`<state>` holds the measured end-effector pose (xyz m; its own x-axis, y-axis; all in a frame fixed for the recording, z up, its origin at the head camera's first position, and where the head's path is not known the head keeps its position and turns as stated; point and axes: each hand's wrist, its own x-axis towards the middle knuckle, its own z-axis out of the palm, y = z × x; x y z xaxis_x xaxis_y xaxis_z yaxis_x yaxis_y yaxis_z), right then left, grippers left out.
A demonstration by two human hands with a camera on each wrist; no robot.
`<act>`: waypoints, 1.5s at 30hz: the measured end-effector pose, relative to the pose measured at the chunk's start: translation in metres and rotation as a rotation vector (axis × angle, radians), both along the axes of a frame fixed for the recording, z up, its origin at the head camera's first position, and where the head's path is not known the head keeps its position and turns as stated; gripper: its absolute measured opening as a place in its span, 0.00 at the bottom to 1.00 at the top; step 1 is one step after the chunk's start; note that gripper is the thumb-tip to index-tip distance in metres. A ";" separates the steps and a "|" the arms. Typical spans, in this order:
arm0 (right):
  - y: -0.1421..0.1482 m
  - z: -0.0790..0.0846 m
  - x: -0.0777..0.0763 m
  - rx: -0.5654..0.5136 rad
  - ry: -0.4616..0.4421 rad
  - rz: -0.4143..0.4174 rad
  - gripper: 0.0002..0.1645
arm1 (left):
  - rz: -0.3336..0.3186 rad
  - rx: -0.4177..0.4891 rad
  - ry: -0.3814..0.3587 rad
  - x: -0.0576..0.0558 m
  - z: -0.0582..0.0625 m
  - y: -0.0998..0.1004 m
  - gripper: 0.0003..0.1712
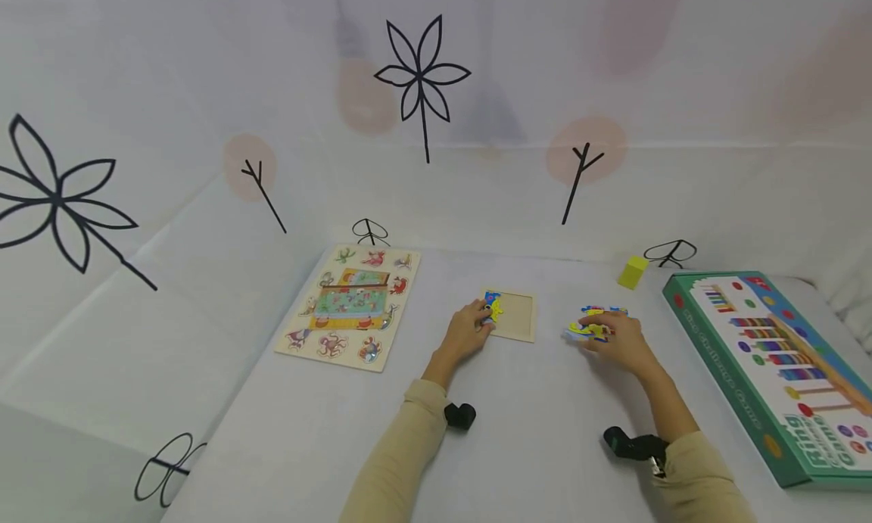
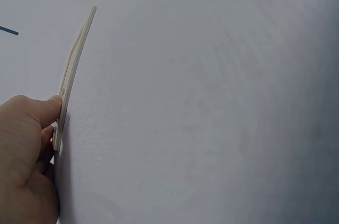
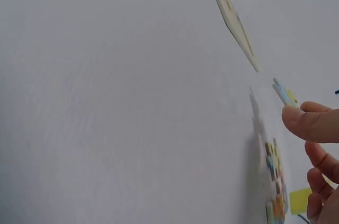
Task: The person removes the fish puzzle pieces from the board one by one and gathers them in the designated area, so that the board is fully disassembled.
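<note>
You have one jigsaw tray [image 1: 515, 317], one sea-creature puzzle board [image 1: 344, 303], one yellow-green block [image 1: 632, 273], one ring-game box [image 1: 777, 364], and several jigsaw pieces [image 1: 579, 331] too overlapped to count.

Both forearms [image 1: 403, 451] extended forward, hands apart. Left hand [image 1: 468, 330] in thumb-and-finger pinch. Right hand [image 1: 621, 343] likewise pinching.

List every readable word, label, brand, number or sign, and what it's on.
"Ring Challenge Game": pale lettering along the long green side of the box.
"Ring": lid of the same box, near corner; lettering below it too blurred to read in full.
Red far-corner mark on the lid: too small to read.
Wooden frame, colourful pieces, picture board: no readable text.
</note>
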<state>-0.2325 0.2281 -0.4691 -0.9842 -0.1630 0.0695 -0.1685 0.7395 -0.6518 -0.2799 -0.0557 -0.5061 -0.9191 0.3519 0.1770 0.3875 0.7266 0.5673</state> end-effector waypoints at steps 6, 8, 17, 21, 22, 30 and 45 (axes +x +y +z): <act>0.023 0.003 0.010 0.089 -0.074 -0.037 0.24 | -0.002 0.020 0.013 0.000 0.002 -0.001 0.20; 0.025 0.002 0.011 0.106 -0.095 -0.046 0.24 | -0.003 0.026 0.017 -0.001 0.002 -0.001 0.20; 0.029 -0.004 0.014 0.160 -0.113 -0.025 0.25 | -0.008 0.050 0.011 -0.003 0.000 -0.002 0.20; 0.028 -0.005 0.013 0.171 -0.113 -0.030 0.24 | -0.003 0.050 0.004 -0.002 -0.001 -0.002 0.20; 0.027 -0.005 0.012 0.169 -0.112 -0.029 0.24 | -0.002 0.050 0.001 -0.002 -0.001 -0.002 0.20; 0.028 -0.003 0.011 0.189 -0.142 -0.026 0.25 | -0.006 0.060 -0.004 0.001 -0.001 -0.001 0.20; 0.030 -0.008 0.007 0.234 -0.094 -0.026 0.25 | -0.013 0.055 0.013 0.002 0.000 -0.001 0.20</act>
<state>-0.2250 0.2577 -0.4773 -0.9887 -0.1381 -0.0587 -0.0940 0.8752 -0.4745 -0.2782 -0.0562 -0.5064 -0.9121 0.3531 0.2082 0.4041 0.6895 0.6010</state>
